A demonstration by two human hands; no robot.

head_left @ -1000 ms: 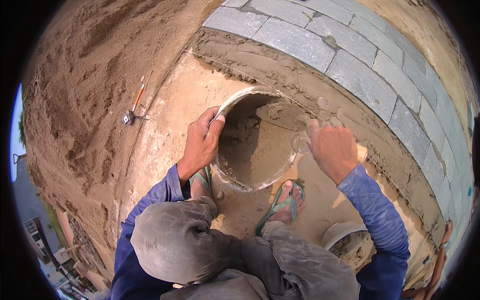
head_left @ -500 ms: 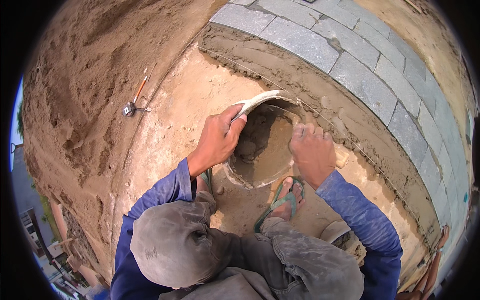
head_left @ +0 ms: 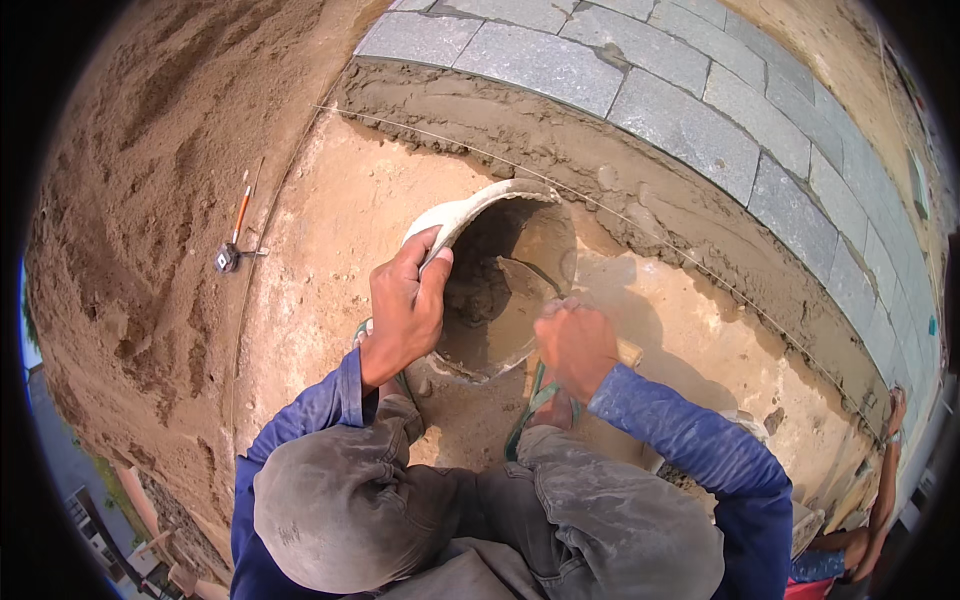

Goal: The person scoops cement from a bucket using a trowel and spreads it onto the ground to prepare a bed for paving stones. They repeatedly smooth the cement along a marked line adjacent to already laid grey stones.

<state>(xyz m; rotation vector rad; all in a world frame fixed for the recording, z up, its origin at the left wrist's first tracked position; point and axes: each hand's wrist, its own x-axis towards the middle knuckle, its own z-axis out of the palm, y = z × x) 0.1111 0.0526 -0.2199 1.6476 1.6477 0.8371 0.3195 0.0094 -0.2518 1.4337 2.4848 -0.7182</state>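
Observation:
A bucket [head_left: 455, 212] with a pale rim stands tilted on the ground between my feet, wet mortar [head_left: 470, 310] inside it. My left hand [head_left: 408, 305] is closed on its left rim, thumb and fingers pinching the edge. In my right hand [head_left: 578, 345], closed in a fist, is a trowel whose wooden handle end [head_left: 629, 352] sticks out to the right. The mortar-smeared trowel blade [head_left: 522, 292] reaches into the bucket; its edges blend with the mortar.
Beyond the bucket runs a bed of wet mortar [head_left: 560, 150] under a taut string [head_left: 640, 228], bordered by grey paving slabs [head_left: 690, 130]. Loose soil [head_left: 150, 200] rises at left, with a tape measure [head_left: 227, 259] and an orange pencil [head_left: 242, 213]. A co-worker's hand [head_left: 896, 408] is at far right.
My right hand has moved left with the trowel, whose blade now shows inside the bucket. The bucket tilts more, my left hand still on its rim. The whole view has shifted slightly.

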